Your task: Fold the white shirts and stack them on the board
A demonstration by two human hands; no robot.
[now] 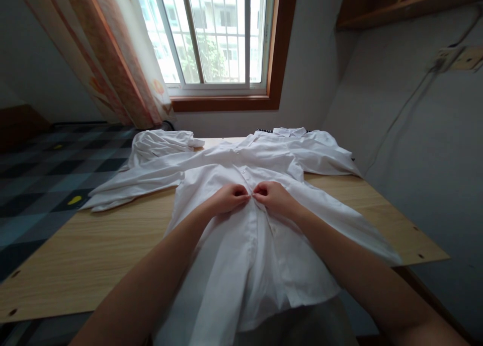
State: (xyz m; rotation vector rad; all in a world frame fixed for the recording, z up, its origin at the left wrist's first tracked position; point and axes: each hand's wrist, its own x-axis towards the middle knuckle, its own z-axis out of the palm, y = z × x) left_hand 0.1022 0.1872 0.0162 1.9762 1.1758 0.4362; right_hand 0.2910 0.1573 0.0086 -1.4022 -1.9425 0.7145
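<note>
A white button shirt (226, 250) lies spread over the wooden board, its collar end away from me and its lower edge hanging over the near side. My left hand (231, 198) pinches the left front edge of the shirt at the middle. Close beside it, my right hand (272, 197) pinches the other front edge, the fingertips of both hands nearly touching. Above the hands, small buttons (245, 172) show along the front. Below them the two front panels part, and another button (274, 230) shows on the right panel.
More white cloth (160, 145) lies bunched at the board's far left. The wooden board (113, 245) has a checked bed cover (33, 185) at its left. A window, a curtain (121, 59) and a wall socket (466, 58) are beyond.
</note>
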